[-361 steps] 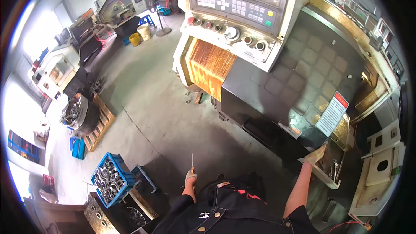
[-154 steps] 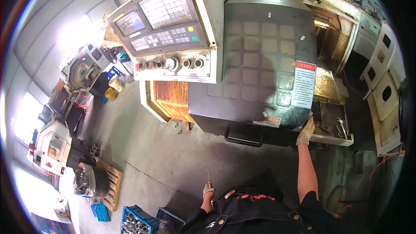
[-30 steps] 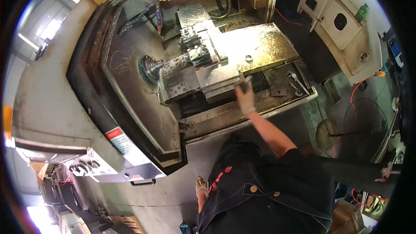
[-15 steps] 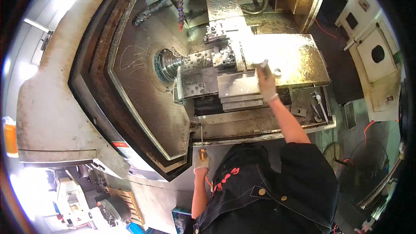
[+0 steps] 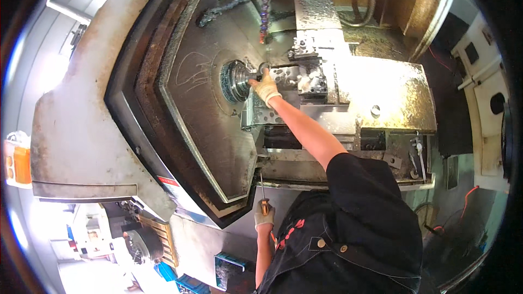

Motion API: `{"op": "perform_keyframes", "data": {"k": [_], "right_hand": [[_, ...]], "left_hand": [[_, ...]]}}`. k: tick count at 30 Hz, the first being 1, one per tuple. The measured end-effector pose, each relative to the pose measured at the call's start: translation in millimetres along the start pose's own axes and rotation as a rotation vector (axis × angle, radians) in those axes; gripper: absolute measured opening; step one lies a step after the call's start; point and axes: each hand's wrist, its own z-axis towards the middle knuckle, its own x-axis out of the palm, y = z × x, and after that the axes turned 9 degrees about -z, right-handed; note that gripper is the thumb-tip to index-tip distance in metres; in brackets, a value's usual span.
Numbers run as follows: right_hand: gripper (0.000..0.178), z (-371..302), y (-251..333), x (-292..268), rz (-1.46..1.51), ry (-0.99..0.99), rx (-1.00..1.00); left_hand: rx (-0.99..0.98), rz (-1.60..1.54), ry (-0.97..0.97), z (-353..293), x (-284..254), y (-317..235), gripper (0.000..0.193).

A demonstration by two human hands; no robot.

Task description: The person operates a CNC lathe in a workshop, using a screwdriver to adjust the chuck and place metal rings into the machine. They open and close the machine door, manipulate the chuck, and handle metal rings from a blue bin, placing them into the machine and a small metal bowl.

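Observation:
My right hand [image 5: 263, 86], in a light glove, reaches to the front of the round lathe chuck [image 5: 237, 81]. Its fingers are closed round a small round metal part [image 5: 265, 68], partly hidden by the hand. Whether that part touches the chuck jaws I cannot tell. Low in front of the machine, my gloved left hand [image 5: 264, 216] grips an air blow gun [image 5: 265, 206] with an orange-yellow body. Its long thin nozzle points up toward the machine's front edge, and an orange hose shows beside the wrist.
Right of the chuck stands a tool holder block [image 5: 312, 81]. A bright metal cover [image 5: 395, 90] carries a small metal ring [image 5: 375, 110]. A caliper-like tool [image 5: 419, 155] lies in the front right tray. A segmented coolant hose [image 5: 265, 16] hangs above. The machine's sloped guard [image 5: 158, 103] rises left.
My right hand has moved left from above the metal cover to the chuck, carrying the small metal part. My left hand keeps the blow gun low. The view has shifted.

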Motion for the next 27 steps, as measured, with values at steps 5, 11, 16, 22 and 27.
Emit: {"op": "perform_keyframes", "data": {"k": [5,11,16,22,27], "right_hand": [[0.069,23,-29,19,0.133,-0.068,-0.152],[0.061,55,-75,32,0.643,-0.167,0.013],[0.055,53,-94,27,0.352,0.188,-0.056],[0.036,17,-72,18,0.316,0.08,-0.099],[0.029,35,-85,19,0.815,0.148,-0.039]], "left_hand": [[-0.056,-0.035,-0.029,-6,-2,28,0.034],[-0.06,-0.121,-0.006,2,2,30,0.031],[0.091,-0.166,-0.007,31,3,9,0.027],[0.139,0.557,-0.069,92,18,-126,0.031],[0.063,0.623,-0.141,128,34,-223,0.04]]}}
